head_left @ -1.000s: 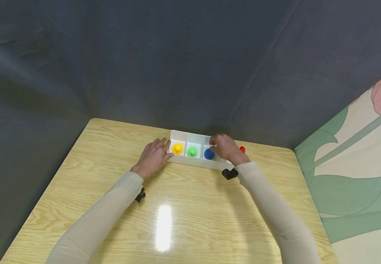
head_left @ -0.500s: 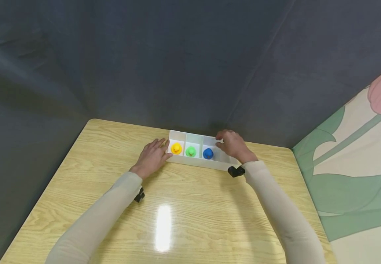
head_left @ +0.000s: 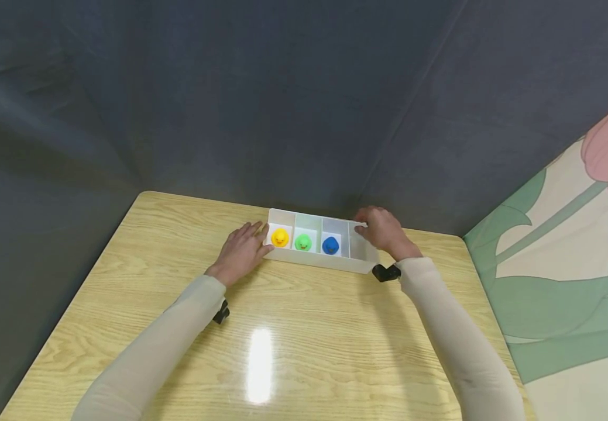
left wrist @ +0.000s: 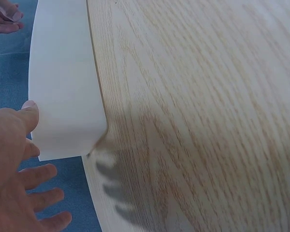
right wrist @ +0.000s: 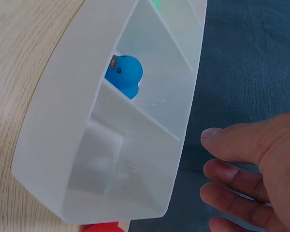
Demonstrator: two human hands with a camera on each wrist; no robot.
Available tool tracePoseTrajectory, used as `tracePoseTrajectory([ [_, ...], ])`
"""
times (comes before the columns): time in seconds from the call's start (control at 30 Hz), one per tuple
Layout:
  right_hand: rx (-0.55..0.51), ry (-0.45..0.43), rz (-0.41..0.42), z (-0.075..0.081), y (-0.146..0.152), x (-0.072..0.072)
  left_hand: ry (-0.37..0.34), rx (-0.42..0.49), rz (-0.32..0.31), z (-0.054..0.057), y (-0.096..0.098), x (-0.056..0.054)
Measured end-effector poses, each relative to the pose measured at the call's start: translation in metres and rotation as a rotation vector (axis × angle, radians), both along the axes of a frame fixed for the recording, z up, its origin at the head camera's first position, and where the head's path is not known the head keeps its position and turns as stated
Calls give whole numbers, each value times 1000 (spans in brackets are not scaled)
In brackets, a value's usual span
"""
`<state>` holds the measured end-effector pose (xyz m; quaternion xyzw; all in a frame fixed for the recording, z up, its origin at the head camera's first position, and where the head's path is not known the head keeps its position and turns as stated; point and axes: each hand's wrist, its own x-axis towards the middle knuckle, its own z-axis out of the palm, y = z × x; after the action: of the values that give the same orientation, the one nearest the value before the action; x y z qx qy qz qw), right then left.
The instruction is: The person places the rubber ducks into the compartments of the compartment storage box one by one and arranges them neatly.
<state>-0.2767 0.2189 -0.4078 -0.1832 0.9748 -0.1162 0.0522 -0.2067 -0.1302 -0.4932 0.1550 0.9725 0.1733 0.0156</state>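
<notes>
A white divided box [head_left: 314, 258] stands near the table's back edge. From left to right, its compartments hold a yellow rubber duck [head_left: 280, 237], a green rubber duck [head_left: 302, 242] and a blue rubber duck [head_left: 330, 245]. My left hand [head_left: 241, 251] is at the box's left end, fingers extended; the thumb [left wrist: 30, 116] touches the rim in the left wrist view. Over the rightmost compartment's back edge hovers my right hand [head_left: 382, 230], fingers loosely bent and nothing in them. A red object [right wrist: 102, 227] peeks out past the box's right end in the right wrist view; most of it is out of frame.
A wooden table [head_left: 304, 327] lies under everything. Dark cloth [head_left: 282, 105] hangs right behind the table's back edge. On the right hangs a flowered fabric [head_left: 572, 251]. Each wrist carries a small black camera [head_left: 386, 272].
My right hand has moved right, away from the blue duck, which now shows fully in its compartment. The red object at the right is now hidden in the head view. My left hand stays.
</notes>
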Motion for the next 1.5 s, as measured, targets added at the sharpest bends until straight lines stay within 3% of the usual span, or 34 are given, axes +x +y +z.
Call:
tracePoseTrajectory([
  [1.0,-27,-30,-84,0,35,-2,-10,27,2,2,0,2],
  [1.5,-52,-86,-147,-14,51,-1,-16,29,5,2,1,2],
])
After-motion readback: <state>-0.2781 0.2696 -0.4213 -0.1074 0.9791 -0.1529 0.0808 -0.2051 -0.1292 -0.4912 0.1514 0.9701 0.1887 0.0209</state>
